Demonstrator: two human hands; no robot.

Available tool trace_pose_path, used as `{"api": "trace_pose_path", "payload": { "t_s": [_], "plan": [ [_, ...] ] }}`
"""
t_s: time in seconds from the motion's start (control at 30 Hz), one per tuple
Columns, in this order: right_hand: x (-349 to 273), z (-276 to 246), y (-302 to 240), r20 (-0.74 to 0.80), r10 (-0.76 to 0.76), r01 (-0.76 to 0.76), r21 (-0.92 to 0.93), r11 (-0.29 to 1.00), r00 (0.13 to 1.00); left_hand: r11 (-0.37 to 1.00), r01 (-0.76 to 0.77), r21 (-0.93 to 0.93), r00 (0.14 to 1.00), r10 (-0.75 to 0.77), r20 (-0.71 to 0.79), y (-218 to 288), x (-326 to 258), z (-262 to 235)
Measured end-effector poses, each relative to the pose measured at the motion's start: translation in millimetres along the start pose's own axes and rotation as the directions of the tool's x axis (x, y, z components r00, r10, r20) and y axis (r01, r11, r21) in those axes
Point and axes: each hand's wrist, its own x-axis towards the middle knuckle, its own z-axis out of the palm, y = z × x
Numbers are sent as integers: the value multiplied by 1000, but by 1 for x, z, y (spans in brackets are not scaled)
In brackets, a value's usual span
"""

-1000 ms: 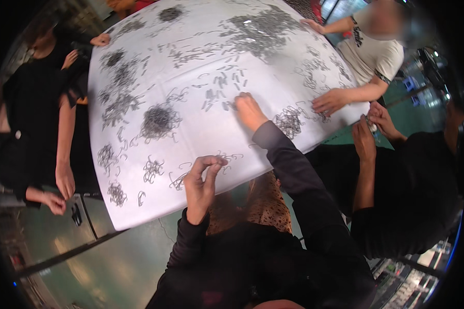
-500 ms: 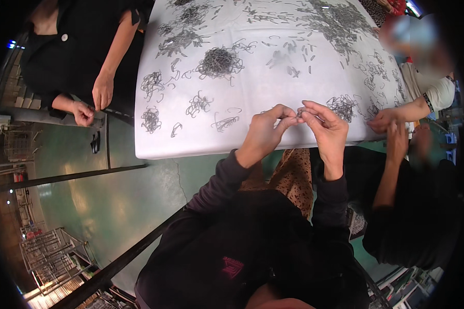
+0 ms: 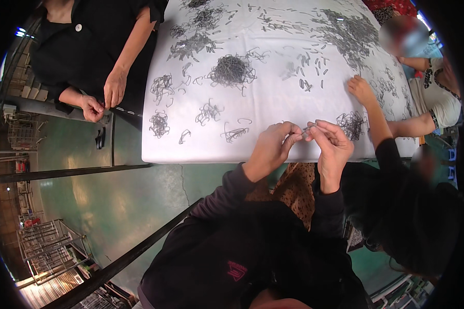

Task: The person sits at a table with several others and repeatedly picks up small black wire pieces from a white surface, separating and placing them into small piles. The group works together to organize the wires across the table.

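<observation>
Just above the near edge of the white-covered table, my two hands meet fingertip to fingertip. A small thin grey metal piece shows between them; its exact kind is too small to tell. My left hand pinches one end with thumb and forefinger. The other end sits in the pinch of my right hand. Beside my right hand lies a tangled pile of dark bent wire hooks. A few loose wire hooks rest to the left of my left hand.
A large heap of wire hooks and small flat metal pieces cover farther parts of the table. At left, a person's hands hold something small. From the right, a person's hand reaches over the cloth. Metal racks stand lower left.
The view has shifted, so the table sits slightly lower and farther right. A right-hand neighbour's hand has reached farther onto the table. My hands remain pinched together.
</observation>
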Motion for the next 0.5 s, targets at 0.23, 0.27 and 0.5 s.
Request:
{"api": "trace_pose_path", "payload": {
  "t_s": [0.23,0.27,0.5],
  "plan": [
    [7,6,0,-25,77,-71,193,979,997,995,19,100,959,10,-282,-39,31,-31],
    [7,3,-3,-21,89,-83,197,977,996,925,176,337,966,-97,-238,-55,44,-50],
    [-13,-24,-29,-56,7,3,175,985,998,600,93,794,995,-34,-91,-147,78,-77]
  ]
}}
